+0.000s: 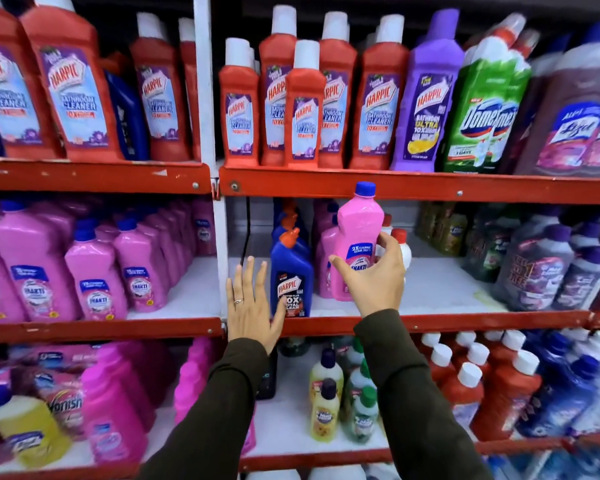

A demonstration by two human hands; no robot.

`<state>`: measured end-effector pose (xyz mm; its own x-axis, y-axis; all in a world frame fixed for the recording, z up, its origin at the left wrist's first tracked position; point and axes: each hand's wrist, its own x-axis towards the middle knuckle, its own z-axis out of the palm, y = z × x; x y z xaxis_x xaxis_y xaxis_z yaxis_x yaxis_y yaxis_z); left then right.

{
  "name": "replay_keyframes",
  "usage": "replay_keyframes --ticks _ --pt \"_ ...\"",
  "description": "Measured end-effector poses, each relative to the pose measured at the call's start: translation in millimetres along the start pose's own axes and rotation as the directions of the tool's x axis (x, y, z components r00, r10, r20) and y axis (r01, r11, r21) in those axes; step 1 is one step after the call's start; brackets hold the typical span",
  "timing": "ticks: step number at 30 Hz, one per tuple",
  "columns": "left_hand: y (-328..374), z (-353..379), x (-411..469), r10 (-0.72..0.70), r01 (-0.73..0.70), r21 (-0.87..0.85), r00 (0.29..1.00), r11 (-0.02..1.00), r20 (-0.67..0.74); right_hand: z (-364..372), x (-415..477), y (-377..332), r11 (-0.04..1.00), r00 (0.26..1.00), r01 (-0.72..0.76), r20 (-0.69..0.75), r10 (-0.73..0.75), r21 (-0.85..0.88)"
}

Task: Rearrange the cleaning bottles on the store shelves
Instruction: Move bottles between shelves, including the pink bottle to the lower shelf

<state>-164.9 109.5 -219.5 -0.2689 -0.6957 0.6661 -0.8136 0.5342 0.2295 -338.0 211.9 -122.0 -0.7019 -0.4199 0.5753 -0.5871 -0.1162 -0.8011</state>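
Observation:
My right hand (374, 275) grips a pink Shakti bottle (359, 233) with a blue cap, held upright just above the middle shelf (430, 320). A row of pink bottles (324, 258) stands right behind it. Just left stands a blue Harpic bottle (291, 275) with an orange cap, with more of the same lined up behind. My left hand (252, 306) is spread flat, fingers apart, beside that blue bottle; its thumb lies against the bottle's lower front. A ring shows on one finger.
Red Harpic bottles (302, 105) fill the top shelf, with a purple Harpic (426, 98) and a green Domex (482, 112) to the right. Pink Shakti bottles (94, 271) crowd the left bay. Purple bottles (541, 265) stand at right. Bare white shelf (440, 282) lies right of my hand.

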Motion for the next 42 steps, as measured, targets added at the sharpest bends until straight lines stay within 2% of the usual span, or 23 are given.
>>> replay_keyframes --ticks 6,10,18,30,34,37,39,42 --pt "-10.3 26.2 -24.3 -0.081 0.082 0.003 0.973 0.997 0.215 24.7 -8.3 44.1 0.998 0.998 -0.052 0.037 0.051 0.021" --pt "-15.3 38.0 -31.4 -0.092 0.092 0.012 0.953 0.996 0.288 38.6 -6.6 64.6 0.995 0.994 -0.097 0.050 0.096 0.027" --pt "-24.2 49.0 -38.5 -0.043 0.039 0.021 0.968 0.999 0.249 57.0 -0.8 92.0 0.989 0.987 -0.145 0.074 0.146 -0.017" --pt "-23.5 60.6 -38.2 -0.075 0.069 0.033 0.971 0.997 0.228 60.6 -1.0 92.3 0.987 0.983 -0.134 0.118 0.143 -0.087" --pt "-16.2 56.0 -32.9 -0.133 0.157 -0.105 0.969 0.982 0.206 56.5 -6.5 87.7 0.983 0.975 -0.148 0.150 0.164 -0.111" --pt "-7.4 47.4 -26.8 -0.221 0.254 -0.269 0.964 0.929 0.149 54.8 -25.1 78.8 0.966 0.995 -0.087 0.033 0.098 -0.245" --pt "1.0 39.3 -22.9 -0.271 0.292 -0.461 0.956 0.838 0.113 58.3 -43.2 71.4 0.974 0.999 -0.034 0.021 0.039 -0.226" --pt "14.8 29.0 -18.1 -0.292 0.305 -0.756 0.943 0.579 0.157 68.8 -67.2 64.8 0.992 0.970 -0.094 0.232 0.071 0.088"
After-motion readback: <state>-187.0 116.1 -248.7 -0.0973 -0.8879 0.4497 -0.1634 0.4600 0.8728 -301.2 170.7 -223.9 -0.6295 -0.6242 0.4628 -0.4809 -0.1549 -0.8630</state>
